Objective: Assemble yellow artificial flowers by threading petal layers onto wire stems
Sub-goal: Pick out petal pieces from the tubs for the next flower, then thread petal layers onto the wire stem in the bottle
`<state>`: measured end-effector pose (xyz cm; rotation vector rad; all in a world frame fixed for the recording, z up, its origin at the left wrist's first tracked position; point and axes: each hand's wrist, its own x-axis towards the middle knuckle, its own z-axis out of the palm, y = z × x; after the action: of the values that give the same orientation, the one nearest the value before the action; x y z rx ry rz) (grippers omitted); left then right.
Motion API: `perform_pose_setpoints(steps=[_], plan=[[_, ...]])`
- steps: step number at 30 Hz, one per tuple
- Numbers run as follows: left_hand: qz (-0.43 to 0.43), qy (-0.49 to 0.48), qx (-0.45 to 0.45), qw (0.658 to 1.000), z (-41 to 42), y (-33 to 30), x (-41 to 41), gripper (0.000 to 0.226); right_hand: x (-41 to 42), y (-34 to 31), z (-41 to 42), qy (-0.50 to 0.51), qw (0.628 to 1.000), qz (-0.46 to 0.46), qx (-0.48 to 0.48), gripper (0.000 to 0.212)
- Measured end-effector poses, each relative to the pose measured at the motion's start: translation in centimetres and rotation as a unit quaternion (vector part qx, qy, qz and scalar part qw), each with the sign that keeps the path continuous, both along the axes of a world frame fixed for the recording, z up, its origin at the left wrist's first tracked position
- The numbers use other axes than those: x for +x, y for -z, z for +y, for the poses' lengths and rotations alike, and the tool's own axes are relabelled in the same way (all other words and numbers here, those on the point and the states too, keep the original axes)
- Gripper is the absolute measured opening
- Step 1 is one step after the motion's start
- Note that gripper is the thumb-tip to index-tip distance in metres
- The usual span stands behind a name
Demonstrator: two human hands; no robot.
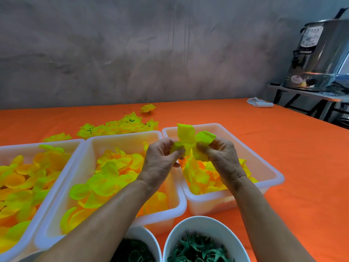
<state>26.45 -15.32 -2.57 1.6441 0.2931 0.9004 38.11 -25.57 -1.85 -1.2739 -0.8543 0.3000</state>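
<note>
Bright yellow petal layer [191,142], lobes splayed, pinched between both hands

Orange table [283,148], three white tubs [124,138] side by side, two white bowls [204,222], finished yellow flowers [120,126], white roll [260,103]

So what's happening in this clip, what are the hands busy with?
A person is putting together yellow fabric flowers at an orange table. Both the left hand and the right hand pinch one yellow petal layer above the right-hand white tub of petals. Two more petal tubs sit to the left, bowls of green parts wait in front, and finished flowers lie behind. No wire stem is visible.
</note>
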Motion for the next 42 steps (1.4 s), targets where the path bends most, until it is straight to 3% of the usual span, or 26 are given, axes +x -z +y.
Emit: perform_pose_setpoints(steps=[2,6,10,15,18,22,25,26,28,30,36,39,42], plan=[[0.015,-0.028,0.024,0.999,0.1,0.1,0.0,0.005,0.3,0.1,0.0,0.012,1.0,0.005,0.003,0.015],[0.043,-0.05,0.061,0.996,0.3,0.2,0.2,0.017,0.4,0.4,0.1,0.018,1.0,0.0,-0.023,0.015],[0.083,-0.056,0.097,0.99,0.7,-1.0,-0.2,0.011,0.4,0.2,0.1,0.04,0.997,-0.025,-0.058,0.009],[0.117,-0.087,0.142,0.979,0.5,-2.6,-1.5,0.008,0.5,0.4,0.1,0.105,0.982,-0.082,-0.135,0.031],[0.126,-0.096,0.161,0.974,0.1,-3.5,-3.0,0.012,0.8,-0.3,-0.5,0.136,0.936,-0.177,-0.272,0.027],[0.121,-0.112,0.164,0.973,-0.7,-4.2,-5.4,0.015,0.2,-0.7,-1.9,0.145,0.838,-0.267,-0.453,0.015],[0.135,-0.133,0.153,0.97,-1.8,-4.3,-7.3,0.014,-1.5,-0.1,-2.8,0.206,0.78,-0.299,-0.51,0.046],[0.142,-0.143,0.146,0.969,-2.1,-4.1,-8.3,0.014,-2.2,0.1,-2.9,0.235,0.773,-0.318,-0.496,0.047],[0.148,-0.145,0.132,0.969,-2.4,-4.1,-9.3,0.016,-2.7,-0.5,-2.8,0.262,0.778,-0.348,-0.453,0.031],[0.149,-0.149,0.121,0.97,-2.6,-4.0,-10.6,0.016,-3.5,-1.1,-2.4,0.223,0.793,-0.344,-0.45,0.021],[0.141,-0.198,0.107,0.964,-3.0,-4.3,-14.1,0.01,-6.4,-2.0,-2.2,0.183,0.833,-0.357,-0.382,0.018],[0.138,-0.223,0.1,0.96,-3.0,-4.2,-15.8,0.009,-8.9,-2.3,-2.4,0.156,0.889,-0.336,-0.268,0.016],[0.147,-0.263,0.099,0.948,-2.3,-4.1,-17.8,0.009,-11.5,-2.5,-2.7,0.062,0.951,-0.239,-0.184,0.011]])
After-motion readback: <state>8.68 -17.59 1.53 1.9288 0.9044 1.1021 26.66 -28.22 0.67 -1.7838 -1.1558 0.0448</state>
